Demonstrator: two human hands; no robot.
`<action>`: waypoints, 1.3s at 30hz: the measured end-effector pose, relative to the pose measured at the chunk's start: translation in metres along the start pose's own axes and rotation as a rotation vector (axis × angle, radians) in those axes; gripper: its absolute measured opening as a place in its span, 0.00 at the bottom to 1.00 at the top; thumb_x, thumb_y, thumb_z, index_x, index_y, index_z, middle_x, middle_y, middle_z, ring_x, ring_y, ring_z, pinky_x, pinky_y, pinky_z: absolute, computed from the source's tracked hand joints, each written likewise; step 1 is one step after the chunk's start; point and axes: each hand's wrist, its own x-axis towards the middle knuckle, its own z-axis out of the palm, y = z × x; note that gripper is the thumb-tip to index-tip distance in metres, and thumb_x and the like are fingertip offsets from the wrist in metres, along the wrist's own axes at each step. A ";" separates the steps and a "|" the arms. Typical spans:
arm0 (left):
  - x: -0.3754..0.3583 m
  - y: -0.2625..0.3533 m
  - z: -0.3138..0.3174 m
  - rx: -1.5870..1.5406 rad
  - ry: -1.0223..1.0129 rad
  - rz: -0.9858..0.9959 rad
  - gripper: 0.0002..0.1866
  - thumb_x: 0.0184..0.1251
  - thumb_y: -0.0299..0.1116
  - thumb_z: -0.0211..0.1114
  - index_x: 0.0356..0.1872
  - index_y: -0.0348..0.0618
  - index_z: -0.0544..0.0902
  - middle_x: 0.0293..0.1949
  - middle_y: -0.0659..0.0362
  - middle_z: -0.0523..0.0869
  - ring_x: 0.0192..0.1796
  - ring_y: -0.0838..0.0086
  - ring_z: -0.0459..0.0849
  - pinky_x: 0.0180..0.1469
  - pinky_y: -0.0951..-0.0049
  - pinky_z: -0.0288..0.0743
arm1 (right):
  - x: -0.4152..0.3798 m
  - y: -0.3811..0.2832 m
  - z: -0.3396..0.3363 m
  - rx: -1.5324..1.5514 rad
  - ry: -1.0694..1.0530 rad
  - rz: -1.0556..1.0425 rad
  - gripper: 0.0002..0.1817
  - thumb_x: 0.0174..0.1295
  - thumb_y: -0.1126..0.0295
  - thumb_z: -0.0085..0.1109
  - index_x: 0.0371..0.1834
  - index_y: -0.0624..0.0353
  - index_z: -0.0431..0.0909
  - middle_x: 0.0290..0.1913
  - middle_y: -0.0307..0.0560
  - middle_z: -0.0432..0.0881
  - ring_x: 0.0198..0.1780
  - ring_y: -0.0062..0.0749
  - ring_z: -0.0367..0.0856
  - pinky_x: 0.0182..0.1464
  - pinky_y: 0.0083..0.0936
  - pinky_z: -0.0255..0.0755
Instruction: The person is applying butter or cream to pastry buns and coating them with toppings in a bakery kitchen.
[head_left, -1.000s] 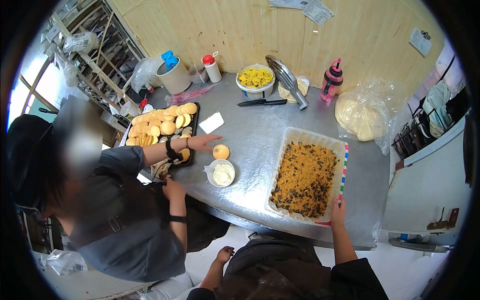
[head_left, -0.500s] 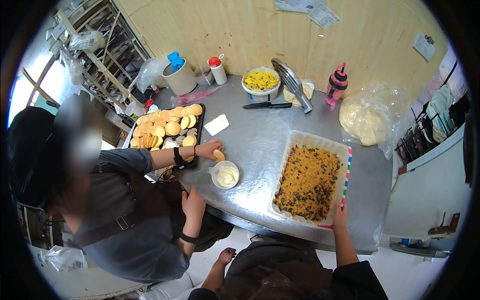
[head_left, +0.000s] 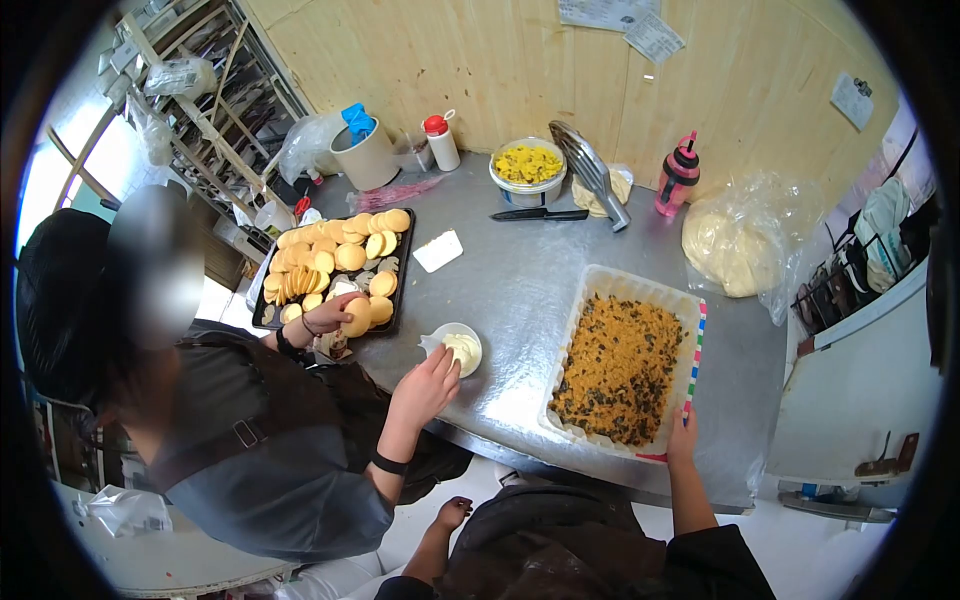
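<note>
My right hand (head_left: 682,437) grips the right edge of a translucent plastic tub (head_left: 568,428), near its front corner. Orange-brown crumbly filling with dark bits (head_left: 618,365) covers the tub's bottom, and a coloured striped strip runs along that edge. Low beside my apron hangs my left hand (head_left: 455,513), fingers curled in, with nothing visible in them. It is below the table's front edge, apart from the tub.
At left, a co-worker's hand holds a round cake (head_left: 355,316) by a black tray (head_left: 401,262) of cakes; their other hand reaches a cream bowl (head_left: 467,331). A knife (head_left: 540,214), yellow-filled tub (head_left: 527,194), pink bottle (head_left: 677,180) and bagged dough (head_left: 735,250) stand behind.
The co-worker's one hand has moved with a cake from near the bowl to the black tray; their other hand has come up to the bowl. My hands keep their places.
</note>
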 end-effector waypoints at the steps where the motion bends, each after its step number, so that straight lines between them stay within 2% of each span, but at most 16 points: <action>1: 0.004 -0.005 0.000 -0.026 -0.011 -0.002 0.17 0.73 0.41 0.56 0.50 0.37 0.78 0.42 0.51 0.87 0.41 0.68 0.85 0.46 0.67 0.78 | 0.001 0.001 0.000 -0.013 0.001 0.003 0.15 0.72 0.64 0.49 0.54 0.62 0.73 0.43 0.41 0.79 0.44 0.23 0.74 0.48 0.23 0.69; 13: -0.001 -0.001 0.001 0.017 0.008 -0.022 0.16 0.72 0.40 0.57 0.50 0.37 0.78 0.42 0.51 0.87 0.41 0.68 0.85 0.46 0.68 0.78 | -0.001 -0.004 0.001 0.049 -0.004 0.005 0.15 0.71 0.64 0.50 0.55 0.62 0.73 0.46 0.42 0.79 0.47 0.24 0.76 0.51 0.24 0.69; 16: 0.001 -0.003 0.001 0.006 0.007 -0.014 0.16 0.72 0.40 0.56 0.50 0.37 0.78 0.41 0.51 0.87 0.41 0.68 0.85 0.45 0.68 0.78 | -0.005 -0.013 0.004 0.081 0.037 0.031 0.15 0.70 0.64 0.51 0.52 0.64 0.73 0.45 0.46 0.80 0.47 0.29 0.75 0.52 0.27 0.69; 19: 0.003 -0.004 0.001 -0.031 0.006 -0.031 0.16 0.72 0.39 0.57 0.50 0.37 0.78 0.41 0.51 0.87 0.40 0.68 0.85 0.44 0.68 0.77 | -0.001 -0.002 0.002 0.057 0.028 0.029 0.15 0.70 0.64 0.50 0.52 0.64 0.73 0.45 0.46 0.80 0.47 0.29 0.75 0.52 0.27 0.69; 22: 0.000 0.000 0.000 -0.020 0.001 -0.007 0.16 0.72 0.40 0.57 0.50 0.37 0.78 0.40 0.52 0.87 0.39 0.69 0.85 0.44 0.68 0.77 | -0.001 0.001 0.002 0.065 0.017 0.024 0.17 0.71 0.63 0.51 0.55 0.63 0.73 0.46 0.42 0.79 0.46 0.24 0.75 0.50 0.24 0.69; 25: -0.003 0.002 0.001 -0.004 0.015 -0.005 0.17 0.72 0.41 0.57 0.50 0.37 0.79 0.40 0.52 0.87 0.38 0.69 0.84 0.43 0.68 0.77 | -0.003 -0.008 0.001 0.028 0.022 0.015 0.16 0.70 0.63 0.51 0.52 0.64 0.74 0.45 0.46 0.80 0.46 0.28 0.75 0.51 0.27 0.69; 34: 0.014 -0.020 0.000 -0.054 -0.021 0.001 0.18 0.72 0.43 0.57 0.50 0.37 0.78 0.41 0.52 0.87 0.40 0.68 0.85 0.44 0.68 0.77 | -0.001 -0.001 0.001 -0.003 0.036 0.014 0.16 0.70 0.62 0.52 0.52 0.63 0.74 0.43 0.44 0.80 0.44 0.27 0.75 0.49 0.27 0.69; 37: 0.013 -0.018 0.002 -0.074 -0.003 -0.027 0.18 0.72 0.43 0.57 0.50 0.37 0.78 0.41 0.52 0.87 0.40 0.68 0.85 0.44 0.68 0.77 | 0.002 0.004 -0.001 -0.009 0.003 0.030 0.17 0.71 0.63 0.51 0.55 0.62 0.73 0.45 0.42 0.79 0.45 0.24 0.74 0.50 0.23 0.69; 39: 0.008 -0.013 0.002 -0.051 0.004 -0.014 0.18 0.72 0.42 0.57 0.49 0.37 0.79 0.41 0.52 0.87 0.40 0.68 0.85 0.44 0.67 0.77 | 0.001 0.003 0.000 0.024 0.013 0.020 0.16 0.70 0.62 0.51 0.53 0.63 0.74 0.43 0.43 0.79 0.44 0.26 0.74 0.49 0.26 0.69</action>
